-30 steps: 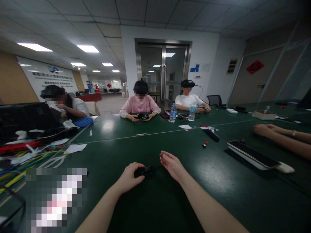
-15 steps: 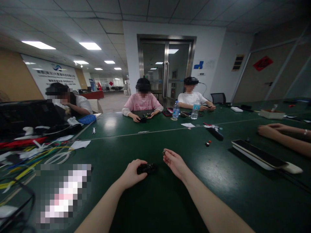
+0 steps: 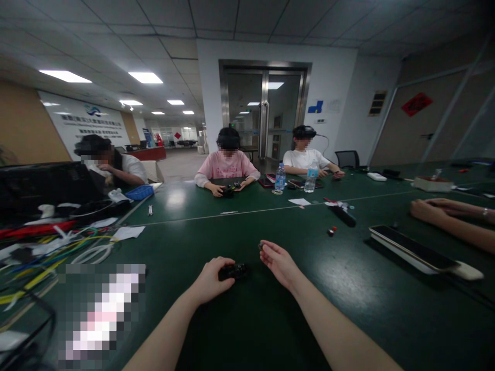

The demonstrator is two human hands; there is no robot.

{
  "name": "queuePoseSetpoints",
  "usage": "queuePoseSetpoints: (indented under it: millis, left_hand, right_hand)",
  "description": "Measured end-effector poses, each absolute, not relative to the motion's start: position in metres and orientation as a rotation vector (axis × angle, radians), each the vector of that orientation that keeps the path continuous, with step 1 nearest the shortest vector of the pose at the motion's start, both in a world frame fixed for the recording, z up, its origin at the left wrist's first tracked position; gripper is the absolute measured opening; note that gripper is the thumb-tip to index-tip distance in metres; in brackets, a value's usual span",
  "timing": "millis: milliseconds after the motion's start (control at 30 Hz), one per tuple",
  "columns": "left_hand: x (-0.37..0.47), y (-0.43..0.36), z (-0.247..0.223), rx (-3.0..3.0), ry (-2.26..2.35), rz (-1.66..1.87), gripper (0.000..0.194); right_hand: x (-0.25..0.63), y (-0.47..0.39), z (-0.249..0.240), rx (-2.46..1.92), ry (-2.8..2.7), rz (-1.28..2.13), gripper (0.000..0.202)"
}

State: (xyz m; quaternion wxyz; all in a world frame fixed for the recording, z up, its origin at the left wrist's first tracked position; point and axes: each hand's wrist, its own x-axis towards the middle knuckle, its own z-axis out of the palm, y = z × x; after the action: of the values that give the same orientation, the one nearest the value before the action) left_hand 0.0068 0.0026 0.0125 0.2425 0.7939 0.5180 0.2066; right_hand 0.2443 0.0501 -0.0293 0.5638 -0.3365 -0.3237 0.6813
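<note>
A small black object (image 3: pixel 237 270) rests on the dark green table (image 3: pixel 247 319) in front of me. My left hand (image 3: pixel 214 278) grips its left end between thumb and fingers. To the right of it, my right hand (image 3: pixel 277 262) is held a little above the table, thumb and fingertips pinched on a tiny dark piece (image 3: pixel 261 246), too small to make out. The piece and the black object are apart.
Cables (image 3: pixel 93 252) and a blue basket (image 3: pixel 139 192) lie left. Right are a phone on a white box (image 3: pixel 413 250), a black tool (image 3: pixel 342 215) and another person's hands (image 3: pixel 429 212). Bottles (image 3: pixel 280 178) stand ahead, near seated people.
The view has shifted very slightly. Both hands keep nearly the same place and grip.
</note>
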Motion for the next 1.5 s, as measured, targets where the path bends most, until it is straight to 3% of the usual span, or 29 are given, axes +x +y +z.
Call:
queuePoseSetpoints:
  millis: [567, 800, 1267, 1500]
  left_hand:
    - [0.004, 0.005, 0.005, 2.198, 1.382, 0.573, 0.043]
    - [0.003, 0.007, 0.001, 2.207, 1.374, 0.584, 0.042]
    - [0.004, 0.011, -0.003, 2.282, 1.352, 0.605, 0.039]
    - [0.005, 0.009, 0.003, 2.270, 1.350, 0.576, 0.040]
  right_hand:
    - [0.239, 0.043, -0.022, -0.881, -0.948, 1.539, 0.035]
    - [0.229, 0.039, -0.023, -0.991, -1.386, 1.320, 0.041]
    - [0.214, 0.015, -0.008, -1.102, -2.174, 0.732, 0.022]
    - [0.213, 0.015, -0.008, -1.178, -2.218, 0.751, 0.025]
